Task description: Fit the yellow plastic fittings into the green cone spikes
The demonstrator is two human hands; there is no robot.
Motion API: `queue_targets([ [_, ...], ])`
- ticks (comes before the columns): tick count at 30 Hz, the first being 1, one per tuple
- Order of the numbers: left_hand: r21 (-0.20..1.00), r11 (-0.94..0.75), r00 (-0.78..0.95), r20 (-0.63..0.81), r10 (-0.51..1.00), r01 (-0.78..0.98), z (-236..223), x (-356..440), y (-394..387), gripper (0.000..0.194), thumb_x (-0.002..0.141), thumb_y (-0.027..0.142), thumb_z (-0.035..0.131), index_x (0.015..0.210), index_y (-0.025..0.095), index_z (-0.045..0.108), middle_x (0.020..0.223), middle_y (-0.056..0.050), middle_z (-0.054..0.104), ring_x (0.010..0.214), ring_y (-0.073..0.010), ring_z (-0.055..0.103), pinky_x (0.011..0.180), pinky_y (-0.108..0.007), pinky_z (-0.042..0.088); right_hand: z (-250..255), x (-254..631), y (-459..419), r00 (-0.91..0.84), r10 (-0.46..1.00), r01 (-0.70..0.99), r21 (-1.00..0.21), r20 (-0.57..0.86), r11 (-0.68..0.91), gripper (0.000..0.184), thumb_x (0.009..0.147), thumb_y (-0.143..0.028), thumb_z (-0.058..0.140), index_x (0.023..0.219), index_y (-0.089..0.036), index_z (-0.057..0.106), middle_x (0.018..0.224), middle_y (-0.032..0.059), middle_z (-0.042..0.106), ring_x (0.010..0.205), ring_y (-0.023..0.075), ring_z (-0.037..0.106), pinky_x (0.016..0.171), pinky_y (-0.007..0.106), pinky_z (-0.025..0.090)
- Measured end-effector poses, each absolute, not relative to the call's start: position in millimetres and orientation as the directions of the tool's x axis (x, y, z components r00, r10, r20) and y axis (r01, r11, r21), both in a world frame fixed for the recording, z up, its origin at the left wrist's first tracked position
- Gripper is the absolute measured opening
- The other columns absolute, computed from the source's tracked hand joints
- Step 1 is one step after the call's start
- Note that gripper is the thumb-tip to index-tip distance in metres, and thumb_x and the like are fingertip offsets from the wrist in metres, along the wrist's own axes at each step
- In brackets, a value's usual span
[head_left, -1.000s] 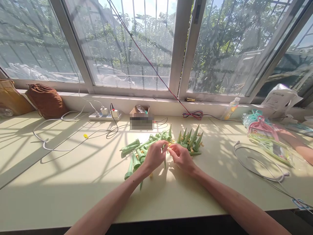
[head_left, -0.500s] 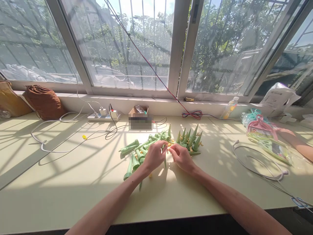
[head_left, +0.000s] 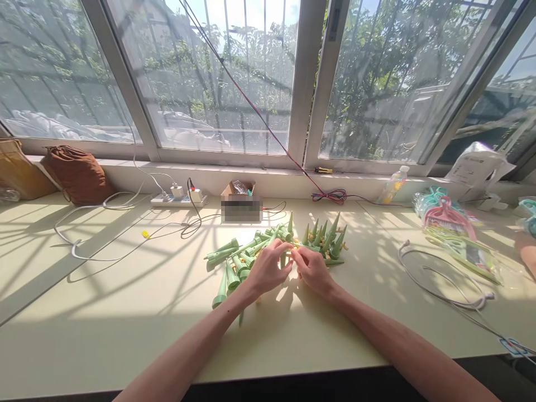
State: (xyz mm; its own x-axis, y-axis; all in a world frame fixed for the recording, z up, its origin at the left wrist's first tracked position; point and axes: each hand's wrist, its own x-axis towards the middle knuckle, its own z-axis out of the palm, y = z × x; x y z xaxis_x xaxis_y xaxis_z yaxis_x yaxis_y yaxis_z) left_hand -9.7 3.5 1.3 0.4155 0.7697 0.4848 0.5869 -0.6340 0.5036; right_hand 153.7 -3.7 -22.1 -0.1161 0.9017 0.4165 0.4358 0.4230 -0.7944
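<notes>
Left hand [head_left: 268, 270]: thumb and forefinger apart | Right hand [head_left: 313, 270]: fingertips apparently pinching yellow piece [head_left: 295, 248] | Piece: between hands, beside green cones [head_left: 220, 292] | Fine fingerwork, seemingly calling for precise alignment

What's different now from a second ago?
Your left hand's thumb and forefinger have spread apart; I can't tell if anything was let go. The other person's hand has drawn back rightward from the pink brush. Your right hand, the green cones and bottle look about the same.
</notes>
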Motion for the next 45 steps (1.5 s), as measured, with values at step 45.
queue_targets([
  [45,0.496,-0.652,0.405,0.520,0.752,0.574,-2.3,-7.3,5.1,0.020,0.082,0.013,0.067,0.100,0.020,0.063,0.088,-0.001,0.061,0.063,-0.0121,0.053,0.058,-0.025,0.043,-22.4,156.2,-1.6,-0.091,0.862,0.525,-0.712,0.498,0.467,0.046,0.098,-0.042,0.041,0.057,-0.020,0.039,0.053,-0.0030,0.038,0.050,0.0116,0.034,0.049,0.027,0.025],
])
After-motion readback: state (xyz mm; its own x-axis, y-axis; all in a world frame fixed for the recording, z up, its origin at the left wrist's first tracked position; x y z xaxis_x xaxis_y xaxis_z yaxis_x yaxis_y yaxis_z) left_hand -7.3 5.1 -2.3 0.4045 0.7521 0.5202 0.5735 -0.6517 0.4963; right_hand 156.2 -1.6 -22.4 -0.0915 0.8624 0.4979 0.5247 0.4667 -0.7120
